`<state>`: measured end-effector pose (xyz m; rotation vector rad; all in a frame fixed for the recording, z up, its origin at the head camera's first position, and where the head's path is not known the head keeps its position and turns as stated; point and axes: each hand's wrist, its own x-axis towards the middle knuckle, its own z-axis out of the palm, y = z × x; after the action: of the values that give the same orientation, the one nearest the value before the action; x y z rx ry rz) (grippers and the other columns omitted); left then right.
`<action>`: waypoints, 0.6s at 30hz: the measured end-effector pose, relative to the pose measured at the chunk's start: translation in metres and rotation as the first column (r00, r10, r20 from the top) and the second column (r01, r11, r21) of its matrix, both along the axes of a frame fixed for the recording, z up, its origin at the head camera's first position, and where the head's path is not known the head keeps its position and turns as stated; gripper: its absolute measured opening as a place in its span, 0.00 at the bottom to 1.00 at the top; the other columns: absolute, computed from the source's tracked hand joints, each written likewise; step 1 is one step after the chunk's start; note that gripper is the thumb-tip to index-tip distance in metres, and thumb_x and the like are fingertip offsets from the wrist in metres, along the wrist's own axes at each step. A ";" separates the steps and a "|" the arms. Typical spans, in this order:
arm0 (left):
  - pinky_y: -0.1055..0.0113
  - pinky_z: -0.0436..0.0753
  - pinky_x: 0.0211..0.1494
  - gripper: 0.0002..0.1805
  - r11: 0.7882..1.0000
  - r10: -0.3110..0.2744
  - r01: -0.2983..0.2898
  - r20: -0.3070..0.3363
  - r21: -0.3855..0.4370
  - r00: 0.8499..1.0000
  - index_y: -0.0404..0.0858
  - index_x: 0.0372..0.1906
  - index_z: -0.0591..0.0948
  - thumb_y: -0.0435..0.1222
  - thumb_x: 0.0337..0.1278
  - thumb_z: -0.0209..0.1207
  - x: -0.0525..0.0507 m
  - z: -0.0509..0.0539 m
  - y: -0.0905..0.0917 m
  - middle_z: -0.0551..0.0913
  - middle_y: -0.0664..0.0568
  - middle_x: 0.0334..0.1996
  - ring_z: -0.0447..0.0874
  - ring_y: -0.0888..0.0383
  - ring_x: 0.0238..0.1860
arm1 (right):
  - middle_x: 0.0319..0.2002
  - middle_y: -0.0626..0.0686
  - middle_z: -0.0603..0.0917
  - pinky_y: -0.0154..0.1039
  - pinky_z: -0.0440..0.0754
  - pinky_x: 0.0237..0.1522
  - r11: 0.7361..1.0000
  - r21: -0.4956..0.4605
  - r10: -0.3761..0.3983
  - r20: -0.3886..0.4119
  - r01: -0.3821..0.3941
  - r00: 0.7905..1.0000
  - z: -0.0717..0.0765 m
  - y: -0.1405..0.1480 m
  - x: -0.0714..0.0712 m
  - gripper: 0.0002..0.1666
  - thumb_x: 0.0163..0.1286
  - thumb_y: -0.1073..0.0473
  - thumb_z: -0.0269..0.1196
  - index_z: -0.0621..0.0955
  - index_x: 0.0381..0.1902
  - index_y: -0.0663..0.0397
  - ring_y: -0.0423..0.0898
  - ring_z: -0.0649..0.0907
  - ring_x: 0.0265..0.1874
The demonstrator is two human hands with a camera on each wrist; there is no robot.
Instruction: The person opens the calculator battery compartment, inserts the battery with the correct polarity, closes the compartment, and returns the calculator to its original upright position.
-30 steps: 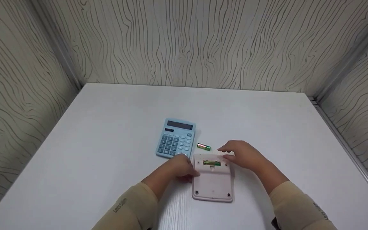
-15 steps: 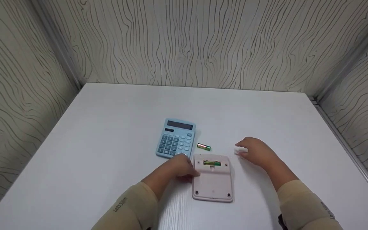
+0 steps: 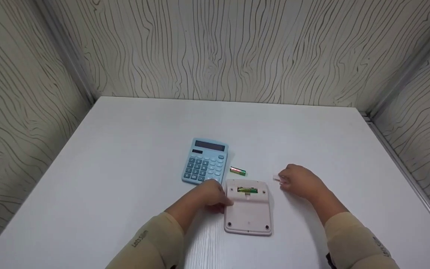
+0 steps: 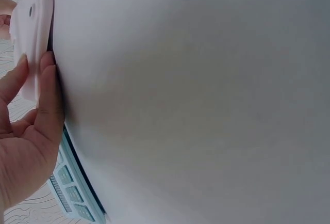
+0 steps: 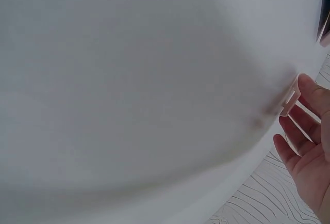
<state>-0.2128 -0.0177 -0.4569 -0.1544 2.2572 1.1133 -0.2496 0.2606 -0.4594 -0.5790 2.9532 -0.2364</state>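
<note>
A pink calculator (image 3: pixel 248 213) lies face down, its battery slot uncovered with a green battery (image 3: pixel 247 190) inside. My left hand (image 3: pixel 210 194) grips its left edge, thumb on the back and fingers at the side and below, as the left wrist view shows on the pale casing (image 4: pixel 33 28). To the right of the calculator, my right hand (image 3: pixel 301 181) pinches a small pink battery cover (image 5: pixel 291 97) between thumb and fingers, close over the table. A loose green and red battery (image 3: pixel 237 171) lies just beyond the pink calculator's top edge.
A blue calculator (image 3: pixel 206 160) lies face up behind my left hand, its lower right corner partly hidden by that hand. The white table (image 3: pixel 125 149) is bounded by wood-patterned panels (image 3: pixel 215 52) at the back and sides.
My right hand has moved right, away from the pink calculator's upper corner, and its thumb and fingers have closed on the battery cover. My left hand has kept its grip.
</note>
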 end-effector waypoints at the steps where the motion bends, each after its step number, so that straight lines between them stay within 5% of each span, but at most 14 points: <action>1: 0.67 0.79 0.27 0.10 1.000 -0.003 0.003 0.000 0.000 1.000 0.39 0.27 0.80 0.39 0.42 0.68 0.000 -0.001 0.000 0.83 0.49 0.21 0.82 0.56 0.23 | 0.31 0.49 0.76 0.48 0.76 0.41 1.000 0.008 0.001 -0.001 -0.001 1.000 0.000 -0.001 0.000 0.13 0.55 0.58 0.66 0.81 0.38 0.57 0.47 0.77 0.32; 12: 0.66 0.80 0.29 0.10 1.000 -0.012 0.012 0.005 0.001 1.000 0.39 0.27 0.80 0.39 0.42 0.68 -0.001 0.000 -0.001 0.83 0.49 0.20 0.82 0.56 0.23 | 0.38 0.56 0.82 0.52 0.76 0.46 0.999 0.040 -0.016 -0.007 0.017 1.000 0.002 -0.003 0.000 0.15 0.61 0.60 0.61 0.81 0.45 0.60 0.56 0.80 0.41; 18: 0.66 0.79 0.29 0.10 1.000 -0.006 0.006 0.013 -0.006 1.000 0.39 0.26 0.80 0.39 0.42 0.68 -0.001 0.002 0.000 0.83 0.49 0.20 0.82 0.56 0.23 | 0.35 0.55 0.84 0.51 0.77 0.43 0.998 0.020 -0.055 -0.025 0.056 0.998 0.007 -0.001 0.000 0.12 0.63 0.60 0.59 0.83 0.42 0.59 0.55 0.82 0.38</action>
<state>-0.2138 -0.0178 -0.4553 -0.1572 2.2481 1.0991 -0.2497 0.2592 -0.4522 -0.5015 2.9939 -0.2055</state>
